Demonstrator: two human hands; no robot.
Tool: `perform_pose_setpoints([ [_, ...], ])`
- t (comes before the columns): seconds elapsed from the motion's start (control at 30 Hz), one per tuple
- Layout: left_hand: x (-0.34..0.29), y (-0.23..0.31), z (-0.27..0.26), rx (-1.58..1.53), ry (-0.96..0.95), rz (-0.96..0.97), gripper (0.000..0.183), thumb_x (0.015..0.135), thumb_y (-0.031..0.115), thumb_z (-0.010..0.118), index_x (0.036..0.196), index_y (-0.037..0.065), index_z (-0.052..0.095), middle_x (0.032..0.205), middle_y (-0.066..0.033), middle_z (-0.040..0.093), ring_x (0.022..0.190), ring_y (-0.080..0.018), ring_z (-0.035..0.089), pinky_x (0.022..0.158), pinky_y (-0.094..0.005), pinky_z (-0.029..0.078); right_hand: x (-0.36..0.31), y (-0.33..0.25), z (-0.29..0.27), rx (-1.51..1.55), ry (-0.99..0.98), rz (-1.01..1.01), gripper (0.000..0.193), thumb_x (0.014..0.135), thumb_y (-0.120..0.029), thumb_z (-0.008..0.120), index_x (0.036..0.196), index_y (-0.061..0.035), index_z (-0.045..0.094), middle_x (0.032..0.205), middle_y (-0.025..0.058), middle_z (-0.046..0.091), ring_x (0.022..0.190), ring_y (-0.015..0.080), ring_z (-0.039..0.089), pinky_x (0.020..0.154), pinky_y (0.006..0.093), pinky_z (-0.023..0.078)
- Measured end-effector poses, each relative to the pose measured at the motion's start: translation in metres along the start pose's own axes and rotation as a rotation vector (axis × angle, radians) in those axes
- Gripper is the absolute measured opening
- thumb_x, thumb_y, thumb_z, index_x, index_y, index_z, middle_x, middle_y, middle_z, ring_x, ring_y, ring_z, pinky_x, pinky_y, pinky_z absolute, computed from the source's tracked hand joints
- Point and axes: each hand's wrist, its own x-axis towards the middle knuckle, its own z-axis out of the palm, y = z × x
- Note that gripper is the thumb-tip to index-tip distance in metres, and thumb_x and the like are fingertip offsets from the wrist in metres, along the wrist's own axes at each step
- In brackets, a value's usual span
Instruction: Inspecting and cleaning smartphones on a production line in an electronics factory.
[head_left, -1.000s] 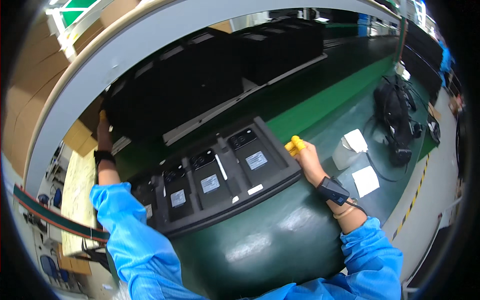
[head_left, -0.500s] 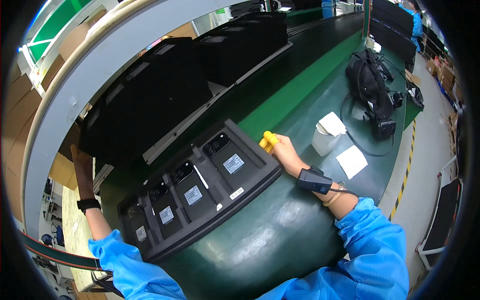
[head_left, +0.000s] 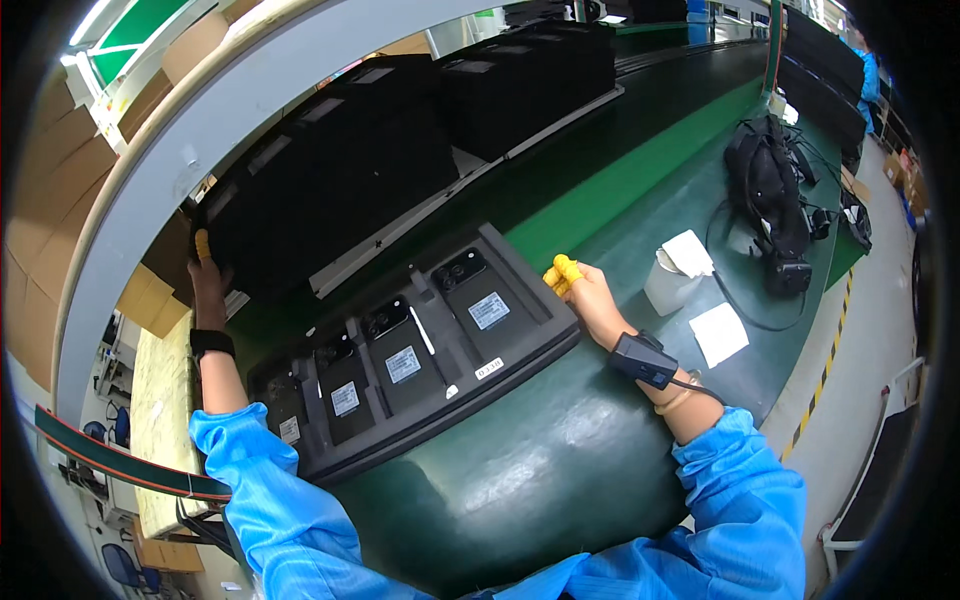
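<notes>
A black foam tray (head_left: pixel 447 398) lies tilted across the green table in front of me. Several dark phones (head_left: pixel 455 312) sit in its compartments, camera lenses up, with white labels on their backs. A thin white strip (head_left: pixel 423 331) rests between two of them. My left hand (head_left: pixel 208 283), with a yellow finger cot, reaches to the left end of a tall black stack (head_left: pixel 330 170); a finger is stretched out, the others are partly hidden in shadow. Beside the tray's right corner my right hand (head_left: pixel 590 297) has its yellow-covered fingers curled together; anything between them is hidden.
On the right stand a whitish cup (head_left: pixel 670 288) with paper over it, a flat white sheet (head_left: pixel 719 335), and a black bag (head_left: pixel 765 190) with cables. Another black stack (head_left: pixel 530 90) is farther back. A grey frame (head_left: pixel 170 165) curves past the left; cardboard boxes (head_left: pixel 50 220) lie beyond.
The whole view has shifted, moving the table scene right and slightly up. My left hand has moved farther along the stack's left end. My right hand stays beside the tray's corner.
</notes>
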Motion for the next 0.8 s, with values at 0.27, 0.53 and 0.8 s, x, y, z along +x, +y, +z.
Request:
perform_pose_setpoints([
  [0.27,0.015,-0.004,-0.019,0.448,-0.285,0.694,0.044,0.098,0.040,0.052,0.134,0.015,0.051,0.135,-0.0099,0.056,0.122,-0.0287,0.054,0.100,-0.0532,0.048,0.000,-0.001,0.002,-0.020,0.023,-0.009,0.035,0.102,-0.028,0.051,0.090,0.0001,0.066,0.077,0.0041,0.064,0.066,0.0122,0.057,0.061,0.0259,0.045],
  [0.53,-0.069,0.039,0.000,-0.541,-0.377,-0.322,0.047,0.093,0.048,0.058,0.129,0.016,0.057,0.125,-0.0052,0.065,0.114,-0.0261,0.062,0.102,-0.0483,0.046,0.001,-0.001,0.002,-0.044,0.026,-0.023,0.034,0.102,-0.024,0.050,0.090,0.0016,0.067,0.078,0.0049,0.065,0.066,0.0128,0.058,0.061,0.0260,0.045],
  [0.8,-0.098,0.056,0.029,-0.718,-0.330,-0.495,0.043,0.097,0.040,0.056,0.126,0.009,0.058,0.122,-0.0138,0.066,0.112,-0.0322,0.063,0.098,-0.0520,0.051,0.008,-0.006,-0.003,-0.073,-0.030,-0.006,0.031,0.102,-0.025,0.051,0.094,0.0005,0.067,0.081,0.0051,0.065,0.068,0.0125,0.059,0.062,0.0254,0.047],
])
